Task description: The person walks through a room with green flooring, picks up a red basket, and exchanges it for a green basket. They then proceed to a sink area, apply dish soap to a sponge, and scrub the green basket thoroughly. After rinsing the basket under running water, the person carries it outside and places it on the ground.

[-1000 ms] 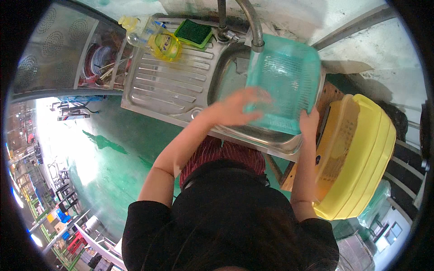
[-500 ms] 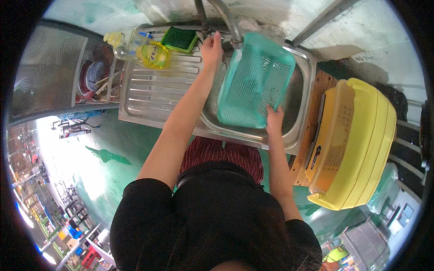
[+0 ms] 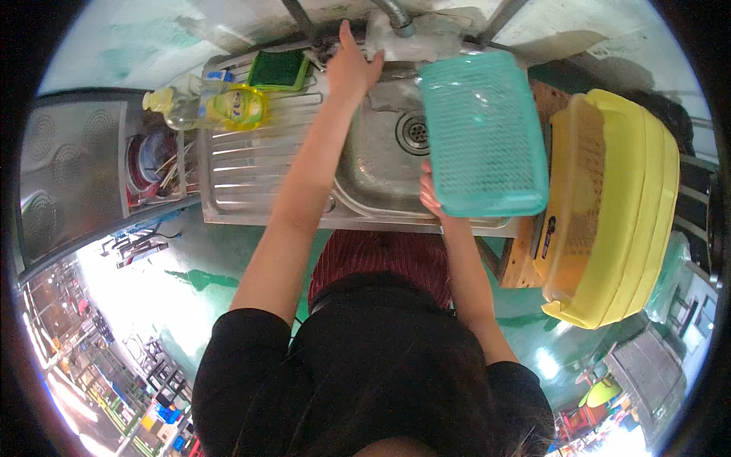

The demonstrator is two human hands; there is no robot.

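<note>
teal plastic mesh basket [image 3: 483, 133] sits over the right side of the steel sink [image 3: 381, 164], my right hand [image 3: 431, 194] closed on its near-left edge. my left hand [image 3: 352, 65], fingers spread, touches the tap base [image 3: 326, 47]. since half a second ago the basket has shifted right, uncovering the drain. yellow lidded crate [image 3: 609, 206] stands beside; green sponge [image 3: 279, 68] lies on the drainboard.

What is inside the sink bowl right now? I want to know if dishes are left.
The sink bowl shows bare metal and its drain; no dishes show. The teal basket, held by the right hand, covers the bowl's right part, so that stays unseen.
</note>
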